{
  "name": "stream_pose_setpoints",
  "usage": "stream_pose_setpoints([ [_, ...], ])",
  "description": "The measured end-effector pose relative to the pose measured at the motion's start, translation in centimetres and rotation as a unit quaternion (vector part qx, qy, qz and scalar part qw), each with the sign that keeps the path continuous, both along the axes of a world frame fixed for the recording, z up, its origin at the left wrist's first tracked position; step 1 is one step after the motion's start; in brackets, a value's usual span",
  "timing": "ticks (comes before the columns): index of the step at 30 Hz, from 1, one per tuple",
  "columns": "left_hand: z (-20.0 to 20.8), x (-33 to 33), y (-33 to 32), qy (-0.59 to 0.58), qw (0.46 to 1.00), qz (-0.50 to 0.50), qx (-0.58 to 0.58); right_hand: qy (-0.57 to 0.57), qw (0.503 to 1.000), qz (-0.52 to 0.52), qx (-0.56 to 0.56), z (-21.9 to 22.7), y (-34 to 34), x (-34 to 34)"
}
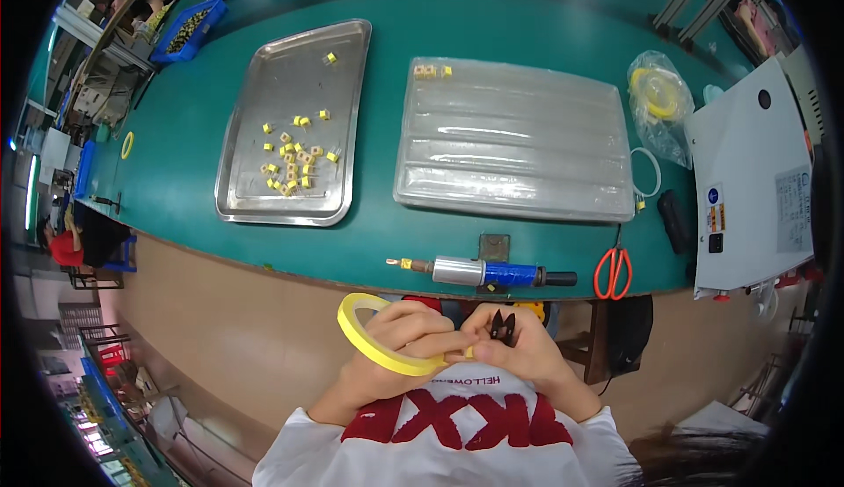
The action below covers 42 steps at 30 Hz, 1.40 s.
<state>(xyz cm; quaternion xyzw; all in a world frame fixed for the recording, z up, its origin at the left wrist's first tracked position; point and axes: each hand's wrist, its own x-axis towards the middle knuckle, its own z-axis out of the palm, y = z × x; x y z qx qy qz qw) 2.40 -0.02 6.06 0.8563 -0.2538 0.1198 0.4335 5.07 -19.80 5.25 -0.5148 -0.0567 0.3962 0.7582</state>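
Note:
Close to my shirt, at the table's near edge, both hands meet. A roll of yellow tape (358, 333) hangs around the fingers of my left hand (400, 342), which are curled closed. My right hand (526, 351) is closed around black tweezers (503, 327), their two pointed tips sticking up from the fist. Between the fingertips of both hands shows a small yellow piece (469, 352), mostly hidden. Just beyond lies a silver-and-blue cylindrical tool (483, 272) on a dark block, a small yellow-wrapped part (405, 264) at its left end.
On the green table (387, 12), a metal tray (290, 56) holds several yellow-wrapped parts. Right of it, a clear plastic tray (519, 140) has a few at its far left corner. Red-handled scissors (613, 273), a bagged yellow roll (658, 93) and a white machine (752, 179) stand rightward.

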Motion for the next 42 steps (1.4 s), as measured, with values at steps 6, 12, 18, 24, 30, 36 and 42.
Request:
stream_pose_setpoints([
  [6, -0.8, -0.5, 0.1, -0.035, 0.997, 0.050, 0.052, 0.024, 0.998, -0.037, -0.044, 0.0, 0.0, -0.5],
  [12, -1.2, -0.5, 0.1, -0.040, 0.994, 0.071, 0.070, -0.036, 0.995, -0.033, -0.090, -0.1, 0.3, -0.6],
  [18, -1.1, -0.5, 0.0, -0.046, 0.993, 0.081, 0.077, -0.053, 0.994, -0.058, -0.074, -0.3, 0.8, -1.0],
  [24, -0.6, -0.4, -0.1, -0.047, 0.990, 0.082, 0.101, -0.073, 0.990, -0.078, -0.089, -0.8, 1.1, -1.5],
  [30, -0.9, -0.3, 0.2, 0.019, 0.996, 0.077, -0.036, -0.021, 1.000, -0.015, -0.014, -0.6, 0.2, -0.1],
  [36, -0.7, -0.7, 0.4, 0.112, 0.980, 0.059, -0.157, -0.019, 0.999, -0.006, 0.030, -1.7, 0.2, -0.4],
  [42, -0.4, -0.5, 0.7, 0.038, 0.997, 0.070, -0.021, -0.062, 0.998, 0.002, 0.028, -1.8, 0.7, 0.2],
])
